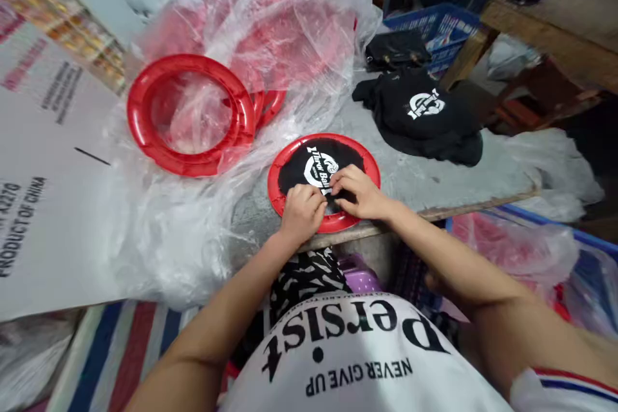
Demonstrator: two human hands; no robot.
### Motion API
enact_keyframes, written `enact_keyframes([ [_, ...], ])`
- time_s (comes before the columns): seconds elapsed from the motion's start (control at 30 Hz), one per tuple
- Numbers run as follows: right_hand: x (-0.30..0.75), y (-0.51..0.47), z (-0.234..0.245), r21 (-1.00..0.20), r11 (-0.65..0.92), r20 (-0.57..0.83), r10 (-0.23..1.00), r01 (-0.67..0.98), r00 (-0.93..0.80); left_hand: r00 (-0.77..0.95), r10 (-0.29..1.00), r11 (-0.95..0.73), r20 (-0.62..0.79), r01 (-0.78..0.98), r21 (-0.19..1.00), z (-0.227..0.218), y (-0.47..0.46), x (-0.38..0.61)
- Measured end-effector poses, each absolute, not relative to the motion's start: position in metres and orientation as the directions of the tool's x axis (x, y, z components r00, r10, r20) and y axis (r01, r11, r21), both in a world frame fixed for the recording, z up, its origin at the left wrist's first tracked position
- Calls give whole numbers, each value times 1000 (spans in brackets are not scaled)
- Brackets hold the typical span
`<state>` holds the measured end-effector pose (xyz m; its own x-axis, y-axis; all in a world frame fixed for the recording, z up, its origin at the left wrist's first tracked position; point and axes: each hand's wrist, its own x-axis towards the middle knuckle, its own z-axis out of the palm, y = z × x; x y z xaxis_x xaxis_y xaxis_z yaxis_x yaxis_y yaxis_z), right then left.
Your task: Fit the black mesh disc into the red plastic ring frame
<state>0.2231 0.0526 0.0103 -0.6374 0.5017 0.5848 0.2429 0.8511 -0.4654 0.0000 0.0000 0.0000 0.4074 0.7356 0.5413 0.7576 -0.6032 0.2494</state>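
Head view: the black cloth (295, 170) lies within a red ring (338, 224) at the counter's (410, 181) near edge. The left hand (304, 211), bunched, and the right hand (358, 193), half curled, meet at its near side — whether either pinches it, I cannot tell. Rightward sits a black bundle (415, 130); leftward, other rings (139, 109) amid plastic (290, 19).

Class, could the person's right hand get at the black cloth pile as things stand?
Probably yes: the right hand is busy at the red ring, but nothing visibly blocks its way over to the black cloth pile.
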Motion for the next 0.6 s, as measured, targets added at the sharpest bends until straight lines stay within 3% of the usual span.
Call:
enact_keyframes([
  [0.3,215,34,-4,-334,805,552,588,490,-591,388,755,-587,528,758,283,2,-7,0],
  [0.47,216,34,-3,-303,880,653,472,367,-593,402,719,-624,568,732,272,-1,-13,-2],
  [0.6,222,37,0,-320,921,645,385,225,-660,464,601,-728,651,653,207,-6,-17,-5],
])
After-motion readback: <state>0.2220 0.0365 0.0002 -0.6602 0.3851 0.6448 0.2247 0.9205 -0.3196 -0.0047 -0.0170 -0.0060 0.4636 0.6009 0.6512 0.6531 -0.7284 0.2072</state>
